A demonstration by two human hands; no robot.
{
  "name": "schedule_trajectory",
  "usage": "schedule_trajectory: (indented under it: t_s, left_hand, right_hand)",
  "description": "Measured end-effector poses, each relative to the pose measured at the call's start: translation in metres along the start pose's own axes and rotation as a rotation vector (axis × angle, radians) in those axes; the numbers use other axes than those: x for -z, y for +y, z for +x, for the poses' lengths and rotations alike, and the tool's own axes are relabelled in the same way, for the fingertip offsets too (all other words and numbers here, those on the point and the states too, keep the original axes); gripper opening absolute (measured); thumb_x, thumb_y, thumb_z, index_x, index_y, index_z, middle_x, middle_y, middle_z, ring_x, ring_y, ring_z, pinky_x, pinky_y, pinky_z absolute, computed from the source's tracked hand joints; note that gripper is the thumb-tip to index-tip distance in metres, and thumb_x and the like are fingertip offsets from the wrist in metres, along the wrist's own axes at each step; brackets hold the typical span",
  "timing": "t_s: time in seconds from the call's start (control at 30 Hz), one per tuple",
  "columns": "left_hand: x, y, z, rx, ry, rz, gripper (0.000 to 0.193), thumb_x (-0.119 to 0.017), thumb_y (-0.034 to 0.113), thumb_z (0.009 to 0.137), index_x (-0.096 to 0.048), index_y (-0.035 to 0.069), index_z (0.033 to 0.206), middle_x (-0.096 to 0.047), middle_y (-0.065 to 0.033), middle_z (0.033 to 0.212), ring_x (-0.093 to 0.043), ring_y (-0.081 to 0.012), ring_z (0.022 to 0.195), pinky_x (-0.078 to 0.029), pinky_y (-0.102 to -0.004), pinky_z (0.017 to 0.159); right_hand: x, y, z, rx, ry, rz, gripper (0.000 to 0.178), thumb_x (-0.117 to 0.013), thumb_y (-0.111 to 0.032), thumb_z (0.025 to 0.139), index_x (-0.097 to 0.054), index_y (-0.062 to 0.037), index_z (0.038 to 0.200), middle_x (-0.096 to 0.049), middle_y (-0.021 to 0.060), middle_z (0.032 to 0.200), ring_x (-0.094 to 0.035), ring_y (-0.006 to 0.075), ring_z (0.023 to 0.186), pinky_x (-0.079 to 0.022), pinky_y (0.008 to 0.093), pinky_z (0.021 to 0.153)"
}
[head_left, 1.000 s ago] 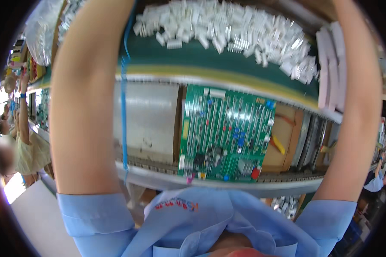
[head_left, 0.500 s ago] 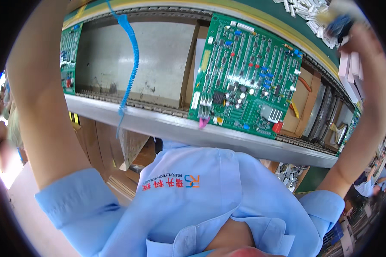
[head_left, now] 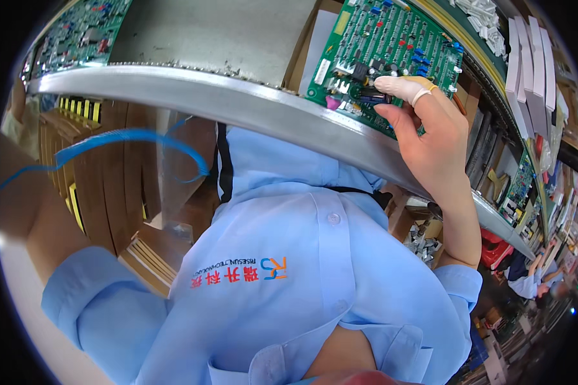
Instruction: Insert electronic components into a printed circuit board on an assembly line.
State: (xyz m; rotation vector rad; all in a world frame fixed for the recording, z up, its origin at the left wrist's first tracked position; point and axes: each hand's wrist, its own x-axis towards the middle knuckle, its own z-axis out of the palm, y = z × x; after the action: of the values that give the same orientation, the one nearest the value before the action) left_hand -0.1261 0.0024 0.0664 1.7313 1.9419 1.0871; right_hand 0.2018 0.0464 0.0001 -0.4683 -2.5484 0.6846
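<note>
My right hand (head_left: 430, 122) is over the near part of a green circuit board (head_left: 372, 48). Its thumb and forefinger pinch a dark cylindrical capacitor (head_left: 374, 96) at the board's surface; whether its leads sit in the board is hidden. A white finger cot (head_left: 395, 86) covers the forefinger. A pink part (head_left: 332, 102) stands at the board's near left corner. My left forearm (head_left: 51, 218) runs to the left rim, blurred, and the hand lies beyond the picture. A blue coiled cord (head_left: 128, 136) stretches from that arm across to the middle.
The board rides on a conveyor with a metal rail (head_left: 173, 83) along its near side. Another green board (head_left: 83, 32) is at the far left. White parts (head_left: 481, 19) lie in a heap at the far right, beside white boxes (head_left: 530, 70). Brown cardboard (head_left: 103, 173) stands below the rail.
My right hand has come from the white parts heap at the far right to the circuit board. My left arm has dropped to the lower left, drawing the cord off the conveyor.
</note>
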Motion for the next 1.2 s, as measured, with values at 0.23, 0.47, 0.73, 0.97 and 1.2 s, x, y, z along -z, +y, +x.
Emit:
schedule_trajectory:
  t_s: [0.23, 0.47, 0.73, 0.97, 1.2]
  left_hand:
    - [0.001, 0.042, -0.061, 0.075, -0.068, -0.272, 0.028, -0.062, 0.025, 0.093, -0.062, 0.0, 0.105, -0.07, -0.0141, 0.089, -0.07, -0.0201, 0.075, -0.054, -0.0283, 0.06]
    - [-0.018, 0.077, -0.082, 0.29, -0.158, -0.24, 0.024, -0.063, 0.017, 0.094, -0.06, -0.002, 0.108, -0.07, -0.0098, 0.091, -0.067, -0.01, 0.072, -0.051, -0.0187, 0.057]
    - [-0.066, 0.085, -0.076, 0.41, -0.37, -0.363, 0.019, -0.066, 0.005, 0.09, -0.065, -0.004, 0.106, -0.07, -0.0093, 0.089, -0.065, -0.0089, 0.075, -0.052, -0.0225, 0.061]
    - [-0.105, 0.099, -0.079, -0.215, -0.397, 0.126, 0.01, -0.069, 0.009, 0.08, -0.066, 0.006, 0.089, -0.06, -0.0083, 0.098, -0.055, -0.0271, 0.094, -0.033, -0.0375, 0.09]
    - [-0.131, 0.1, -0.074, -0.355, -0.405, 0.344, 0.012, -0.069, 0.007, 0.079, -0.065, 0.007, 0.09, -0.057, -0.011, 0.109, -0.052, -0.0286, 0.103, -0.029, -0.0422, 0.092]
  right_hand:
    - [-0.007, 0.006, -0.003, 0.233, 0.002, -0.289, 0.03, -0.071, -0.004, 0.071, -0.07, -0.0102, 0.1, -0.064, 0.0059, 0.083, -0.063, 0.0227, 0.073, -0.051, 0.0314, 0.058]
    - [-0.007, -0.013, 0.005, 0.321, -0.029, -0.396, 0.031, -0.063, -0.003, 0.07, -0.07, -0.0077, 0.1, -0.062, 0.0046, 0.08, -0.062, 0.0204, 0.073, -0.05, 0.0302, 0.055]
    - [0.004, -0.013, 0.008, 0.22, -0.122, -0.499, 0.022, -0.068, -0.011, 0.072, -0.069, -0.0094, 0.094, -0.064, 0.0024, 0.082, -0.062, 0.0187, 0.069, -0.05, 0.0303, 0.056]
    - [0.054, -0.006, -0.04, -0.178, 0.221, -0.055, 0.035, -0.071, -0.001, 0.082, -0.068, -0.0068, 0.116, -0.068, 0.0022, 0.082, -0.056, 0.0054, 0.07, -0.046, 0.0199, 0.064]
    - [0.072, 0.007, -0.108, -0.413, 0.39, -0.055, 0.031, -0.068, -0.003, 0.087, -0.067, -0.0045, 0.118, -0.069, 0.0046, 0.089, -0.059, 0.0067, 0.075, -0.048, 0.02, 0.071]
